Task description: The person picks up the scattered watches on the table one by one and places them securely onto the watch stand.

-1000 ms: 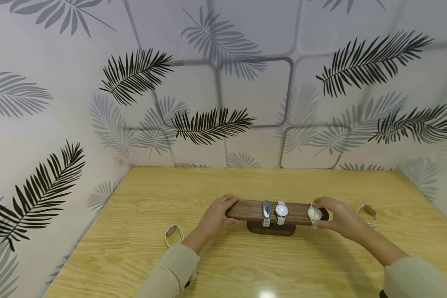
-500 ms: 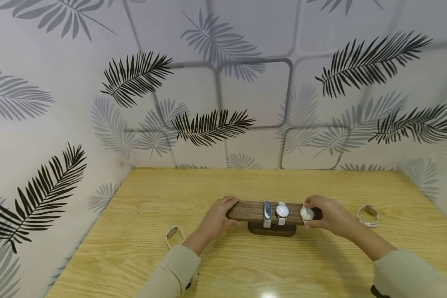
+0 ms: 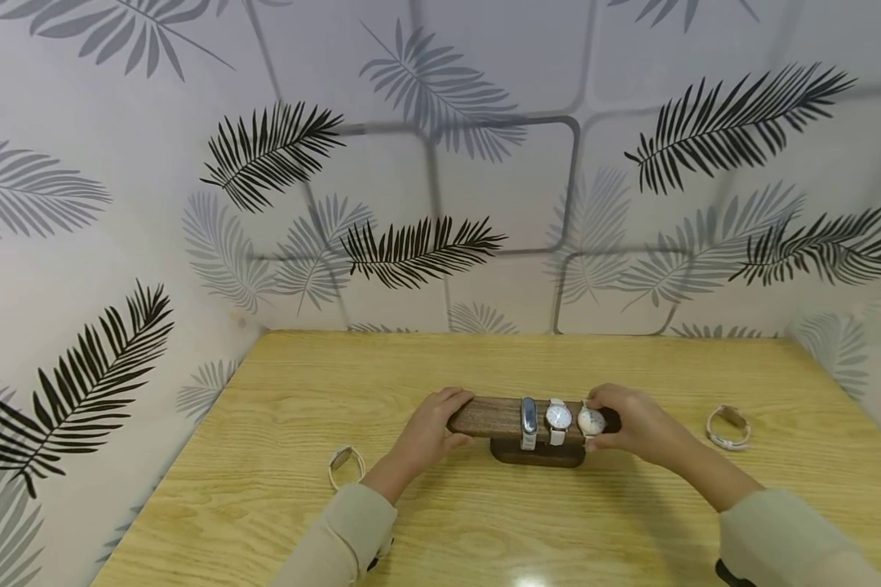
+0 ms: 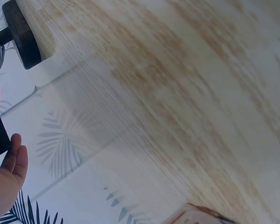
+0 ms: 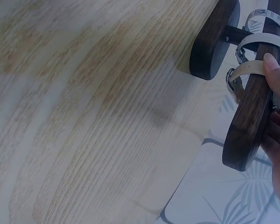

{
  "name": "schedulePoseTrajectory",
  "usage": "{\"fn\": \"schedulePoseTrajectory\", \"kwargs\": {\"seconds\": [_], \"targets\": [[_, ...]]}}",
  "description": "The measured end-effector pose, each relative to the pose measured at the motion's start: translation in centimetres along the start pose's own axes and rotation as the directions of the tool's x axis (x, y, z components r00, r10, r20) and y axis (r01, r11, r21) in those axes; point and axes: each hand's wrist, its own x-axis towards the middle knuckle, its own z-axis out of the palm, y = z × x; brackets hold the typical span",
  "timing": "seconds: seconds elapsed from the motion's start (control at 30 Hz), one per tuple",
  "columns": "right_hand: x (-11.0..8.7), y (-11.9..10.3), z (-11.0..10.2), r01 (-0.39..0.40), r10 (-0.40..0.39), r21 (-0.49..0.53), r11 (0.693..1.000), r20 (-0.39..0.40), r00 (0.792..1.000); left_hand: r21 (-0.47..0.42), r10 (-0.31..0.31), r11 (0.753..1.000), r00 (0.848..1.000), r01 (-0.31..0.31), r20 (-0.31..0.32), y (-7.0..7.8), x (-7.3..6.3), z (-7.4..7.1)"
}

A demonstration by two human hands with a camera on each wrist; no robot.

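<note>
A dark wooden watch stand [image 3: 484,416] stands mid-table, its crossbar raised on an oval base [image 3: 537,454]. My left hand [image 3: 424,434] grips the bar's left end; the left wrist view shows the fingers [image 4: 19,161] around its tip. On the bar, my right hand [image 3: 642,425] pinches a round-faced watch [image 3: 591,421] with a pale strap between thumb and fingers. In the right wrist view that watch's strap [image 5: 250,69] wraps the bar, whose right end protrudes past it. Left of it sit a white-strapped watch [image 3: 559,417] and a fitness band [image 3: 529,416].
One pale-strapped watch [image 3: 347,466] lies on the table beside my left forearm. Another watch [image 3: 729,428] rests to the right, beyond my right hand. Leaf-patterned walls [image 3: 499,187] border the wooden table [image 3: 323,375] at the back and sides.
My right hand has slid the pinched watch leftward along the bar, closer to the white-strapped watch. More of the bar's right end shows beyond the watch. My left hand keeps its hold.
</note>
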Motion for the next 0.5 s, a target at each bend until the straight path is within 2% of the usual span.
{"fn": "schedulePoseTrajectory", "kwargs": {"seconds": [0.5], "targets": [[-0.03,-0.18,0.36,-0.030,0.030,0.002,1.000,-0.010,0.999,-0.002,0.015,1.000,1.000,-0.015,-0.014,-0.03,0.03,0.08]]}}
